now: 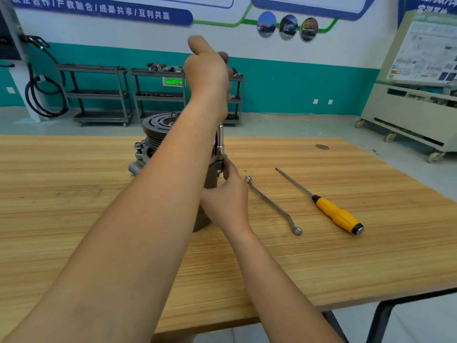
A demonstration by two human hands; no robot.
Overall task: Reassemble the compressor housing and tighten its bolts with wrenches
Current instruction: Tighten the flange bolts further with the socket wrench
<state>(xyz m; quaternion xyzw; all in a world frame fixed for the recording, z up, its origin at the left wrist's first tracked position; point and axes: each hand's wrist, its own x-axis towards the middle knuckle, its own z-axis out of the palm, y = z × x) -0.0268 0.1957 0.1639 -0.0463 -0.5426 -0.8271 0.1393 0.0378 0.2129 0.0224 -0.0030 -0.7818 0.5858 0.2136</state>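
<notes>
Left hand [207, 70] seen fisted round top of upright socket driver [220, 142]; right hand [227, 194] curled round compressor housing [210, 178], stood on table [74, 194] beneath both hands. Laid rightward: one ring spanner [272, 204], one screwdriver [333, 214].

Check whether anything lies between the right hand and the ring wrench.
Nothing visible does. Only bare table separates the right hand from the ring wrench; the screwdriver lies beyond the wrench.

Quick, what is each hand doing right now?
Left hand: gripping the top of the upright socket wrench.
Right hand: holding the compressor housing beneath it.
</notes>
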